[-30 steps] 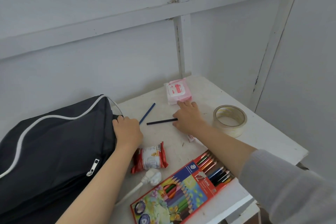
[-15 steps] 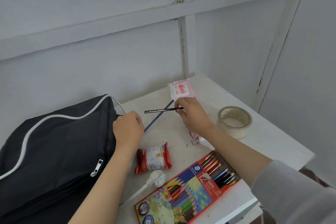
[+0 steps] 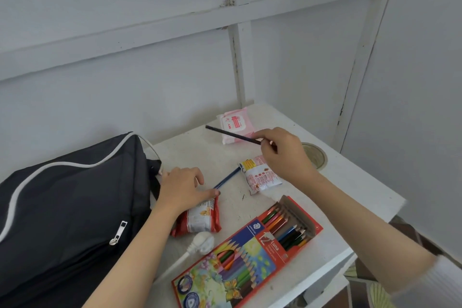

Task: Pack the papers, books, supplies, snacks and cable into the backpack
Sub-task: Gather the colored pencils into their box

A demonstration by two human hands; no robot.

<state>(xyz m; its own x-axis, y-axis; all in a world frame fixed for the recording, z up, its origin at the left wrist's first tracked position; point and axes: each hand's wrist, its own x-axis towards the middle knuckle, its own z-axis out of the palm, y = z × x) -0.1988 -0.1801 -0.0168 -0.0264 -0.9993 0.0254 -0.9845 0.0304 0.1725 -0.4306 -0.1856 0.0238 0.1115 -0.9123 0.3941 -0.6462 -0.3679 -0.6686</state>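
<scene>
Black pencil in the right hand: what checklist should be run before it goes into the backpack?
1. Grip on black pencil: right hand pinches one end, pencil lifted off the table: ok.
2. Backpack opening: cannot tell; front zipper looks closed.
3. Left hand free to steady backpack: ok, lies flat beside it.
4. Path from pencil to backpack: ok, nothing tall stands between.
5. Blue pencil packed: not ok, lies on table.

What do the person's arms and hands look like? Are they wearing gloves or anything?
No gloves, rings or watch show: the left hand and right hand are bare. The right arm has a pale ribbed sleeve ending above the forearm. The left arm is bare as far as the picture shows.
</scene>
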